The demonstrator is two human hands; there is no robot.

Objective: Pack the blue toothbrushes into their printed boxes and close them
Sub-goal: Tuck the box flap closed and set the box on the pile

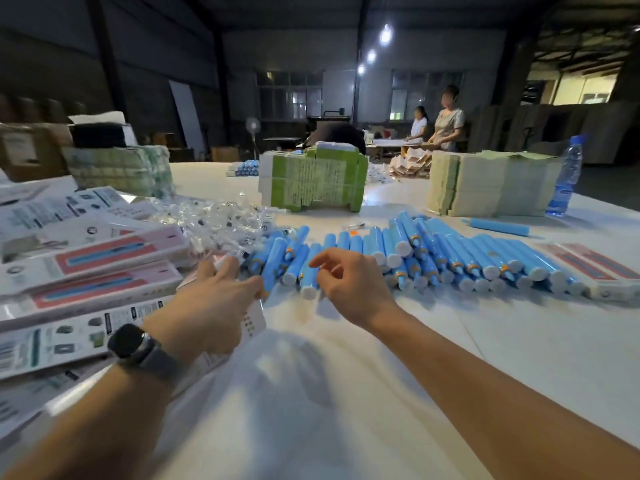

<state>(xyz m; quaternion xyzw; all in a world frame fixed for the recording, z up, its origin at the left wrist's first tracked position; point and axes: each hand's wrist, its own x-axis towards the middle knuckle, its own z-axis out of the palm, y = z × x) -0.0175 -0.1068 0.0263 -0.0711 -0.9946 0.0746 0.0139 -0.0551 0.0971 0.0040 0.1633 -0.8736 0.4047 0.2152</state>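
On the white tabletop (346, 393) a long heap of blue toothbrushes (433, 258) runs from left to right across the middle of the view, most of them lying with their long axis pointing roughly away from the person, white-capped ends toward the near edge. The right hand (349, 282) hovers right at the left part of this heap, palm down, fingers loosely curled and parted, holding nothing; its fingertips are just above or touching the near ends of a few brushes, and which cannot be told. The left hand (214, 299), with a dark watch (133, 342) on its wrist, reaches forward over a printed box (254, 320) whose white end shows under and beside it. Its fingers seem to press or hold that box, and the fingertips reach the leftmost brushes, but the exact grip is hidden by the hand itself.

The brushes lie directly ahead of the right hand, which looks the nearer one to pick with; since they point away from it, a pinch across a barrel near its capped end would lift one free. More printed boxes (90, 268), pink and white, are stacked flat at the left, just beside the left forearm. Bundles of green flat cartons (311, 181) and a water bottle (566, 178) stand farther back. Packing appears to be in progress, with many brushes still loose
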